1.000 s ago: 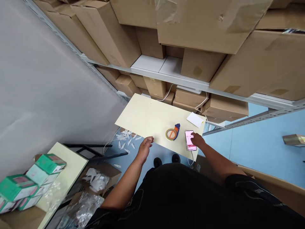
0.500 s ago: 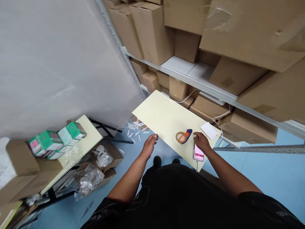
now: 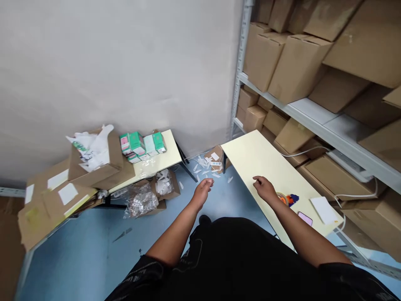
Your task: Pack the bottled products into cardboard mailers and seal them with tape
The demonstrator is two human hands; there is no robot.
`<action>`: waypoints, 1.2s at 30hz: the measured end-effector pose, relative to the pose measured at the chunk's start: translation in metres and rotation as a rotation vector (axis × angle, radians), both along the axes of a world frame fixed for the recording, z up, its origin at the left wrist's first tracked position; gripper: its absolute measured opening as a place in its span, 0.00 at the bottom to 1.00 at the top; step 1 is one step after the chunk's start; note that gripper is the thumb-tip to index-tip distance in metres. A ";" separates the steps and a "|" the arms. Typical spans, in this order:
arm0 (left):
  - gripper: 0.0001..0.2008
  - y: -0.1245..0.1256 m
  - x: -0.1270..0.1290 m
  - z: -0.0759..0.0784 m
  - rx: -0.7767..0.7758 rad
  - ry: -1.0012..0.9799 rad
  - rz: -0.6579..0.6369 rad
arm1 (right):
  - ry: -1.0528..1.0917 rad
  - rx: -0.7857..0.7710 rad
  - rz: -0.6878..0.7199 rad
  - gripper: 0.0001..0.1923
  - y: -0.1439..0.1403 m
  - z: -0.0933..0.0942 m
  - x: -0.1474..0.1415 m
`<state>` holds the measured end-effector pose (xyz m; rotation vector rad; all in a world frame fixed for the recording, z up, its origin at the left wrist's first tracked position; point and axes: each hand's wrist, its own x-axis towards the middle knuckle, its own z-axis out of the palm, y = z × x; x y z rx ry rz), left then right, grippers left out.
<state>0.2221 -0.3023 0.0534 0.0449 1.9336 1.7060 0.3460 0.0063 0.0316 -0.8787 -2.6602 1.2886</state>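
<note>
My left hand (image 3: 202, 193) hovers over the blue floor, its fingers curled in and nothing visible in them. Over the cream table (image 3: 250, 154) on the right is my right hand (image 3: 265, 188), fingers loosely curled together, also with nothing to be seen in it. An orange and blue tape dispenser (image 3: 293, 200) lies on that table, partly hidden by my right forearm. Beyond the forearm lie a phone with a pink screen (image 3: 305, 218) and a flat white pad or sheet (image 3: 323, 210).
Green and white boxes (image 3: 137, 143) stand on a second cream table (image 3: 169, 144) at the left, beside a carton (image 3: 98, 173) of white paper. Crumpled plastic (image 3: 142, 200) fills boxes below. Paper scraps (image 3: 206, 162) litter the floor. Shelves (image 3: 291, 109) of cartons line the right.
My view has swung left, so the left table and its carton show more fully. My right hand has moved away from the phone and tape dispenser. Both hands keep their curled shape.
</note>
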 end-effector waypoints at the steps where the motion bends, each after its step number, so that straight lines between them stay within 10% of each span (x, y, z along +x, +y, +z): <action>1: 0.28 -0.016 -0.008 0.001 0.001 0.008 0.013 | 0.003 0.002 0.014 0.19 -0.014 0.001 -0.013; 16: 0.31 -0.221 -0.083 -0.004 0.019 0.026 0.306 | 0.038 0.060 0.282 0.17 -0.181 0.005 -0.167; 27: 0.31 -0.280 -0.105 -0.008 -0.016 -0.010 0.529 | -0.027 0.063 0.477 0.16 -0.237 -0.007 -0.262; 36: 0.29 -0.281 -0.168 -0.007 -0.081 -0.011 0.650 | -0.002 -0.055 0.589 0.19 -0.247 -0.029 -0.369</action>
